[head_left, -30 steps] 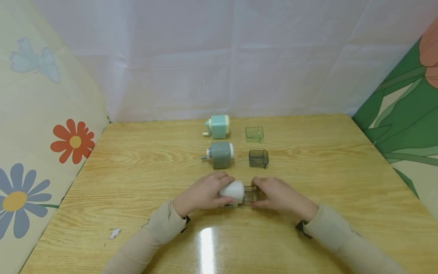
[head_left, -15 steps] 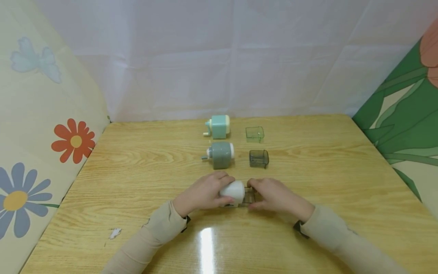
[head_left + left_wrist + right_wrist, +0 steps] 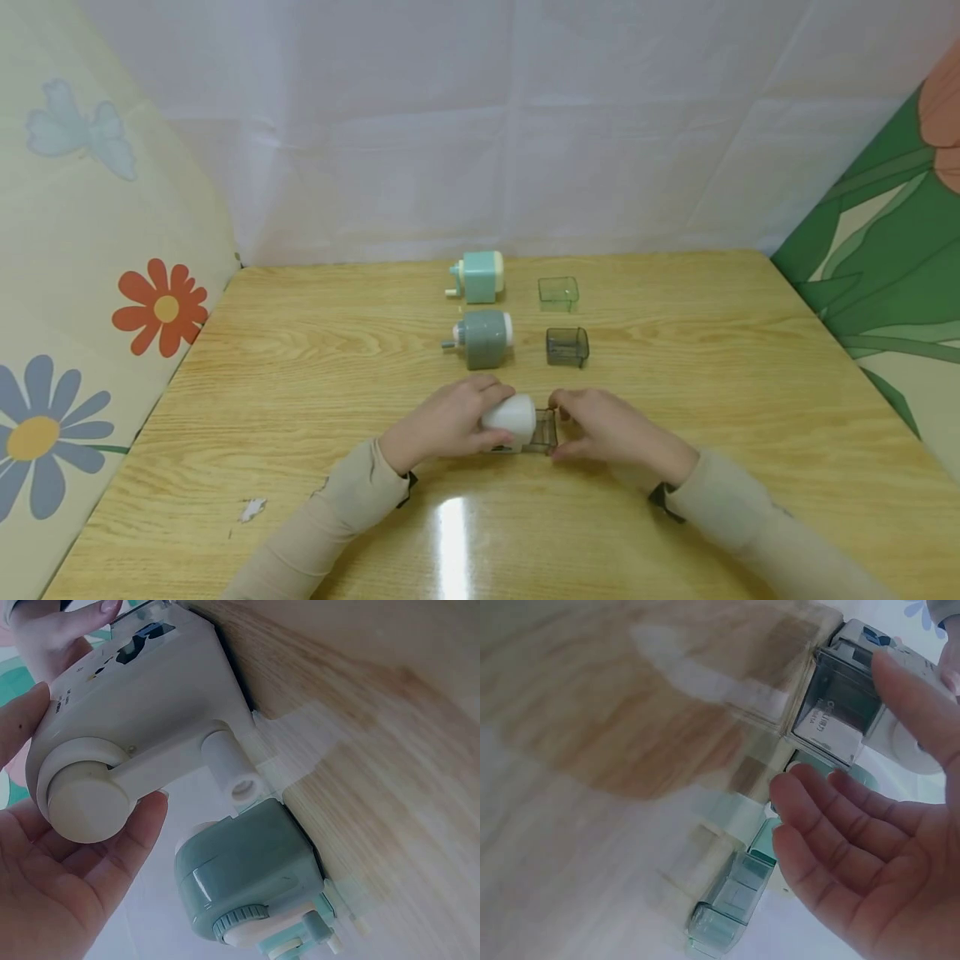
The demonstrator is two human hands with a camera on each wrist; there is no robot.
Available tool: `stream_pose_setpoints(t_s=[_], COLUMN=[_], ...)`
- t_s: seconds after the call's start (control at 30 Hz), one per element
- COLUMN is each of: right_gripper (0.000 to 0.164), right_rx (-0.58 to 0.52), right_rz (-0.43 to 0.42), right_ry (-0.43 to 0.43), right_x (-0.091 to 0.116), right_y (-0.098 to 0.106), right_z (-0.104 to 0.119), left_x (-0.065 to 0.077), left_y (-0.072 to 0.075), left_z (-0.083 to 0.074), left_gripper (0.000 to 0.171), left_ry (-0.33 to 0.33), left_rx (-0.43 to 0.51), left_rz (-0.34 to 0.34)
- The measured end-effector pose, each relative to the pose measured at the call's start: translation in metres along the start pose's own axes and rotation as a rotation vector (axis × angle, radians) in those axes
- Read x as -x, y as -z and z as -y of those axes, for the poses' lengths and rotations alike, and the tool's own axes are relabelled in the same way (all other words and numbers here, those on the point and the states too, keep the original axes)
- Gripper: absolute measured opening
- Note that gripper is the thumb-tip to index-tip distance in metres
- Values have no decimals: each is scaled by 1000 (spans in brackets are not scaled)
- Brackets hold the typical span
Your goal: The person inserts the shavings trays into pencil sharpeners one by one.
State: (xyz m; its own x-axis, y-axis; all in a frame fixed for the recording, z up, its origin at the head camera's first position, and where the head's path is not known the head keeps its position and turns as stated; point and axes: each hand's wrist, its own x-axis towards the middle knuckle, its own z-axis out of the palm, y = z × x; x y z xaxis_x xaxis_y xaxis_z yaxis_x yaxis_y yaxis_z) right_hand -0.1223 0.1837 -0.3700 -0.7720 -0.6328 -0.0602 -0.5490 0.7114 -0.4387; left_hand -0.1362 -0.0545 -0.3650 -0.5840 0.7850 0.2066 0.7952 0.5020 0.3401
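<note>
Head view: drawer [image 3: 544, 431] now deeper in white sharpener [image 3: 513, 417]

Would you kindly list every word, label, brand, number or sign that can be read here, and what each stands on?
No text is legible.
White sharpener: small print on its body, too small to read.
White patch seen in or through the clear drawer: marks like characters, too blurred to read.
</note>
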Motion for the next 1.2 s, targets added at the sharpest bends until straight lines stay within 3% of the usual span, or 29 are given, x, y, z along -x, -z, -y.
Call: stream_pose_setpoints(t_s=[0.33, 1.2], right_gripper=[47, 56], right_rx=[-3, 12], right_rz=[-2, -7], right_ry=[17, 28], right_x=[-4, -8], right_y=[-3, -5], right_z=[1, 2], left_x=[0, 1], left_y=[1, -1], left_z=[0, 1], left_gripper=[50, 49], left_ry=[8, -6], left_rx=[-1, 1], left_rz=[8, -4])
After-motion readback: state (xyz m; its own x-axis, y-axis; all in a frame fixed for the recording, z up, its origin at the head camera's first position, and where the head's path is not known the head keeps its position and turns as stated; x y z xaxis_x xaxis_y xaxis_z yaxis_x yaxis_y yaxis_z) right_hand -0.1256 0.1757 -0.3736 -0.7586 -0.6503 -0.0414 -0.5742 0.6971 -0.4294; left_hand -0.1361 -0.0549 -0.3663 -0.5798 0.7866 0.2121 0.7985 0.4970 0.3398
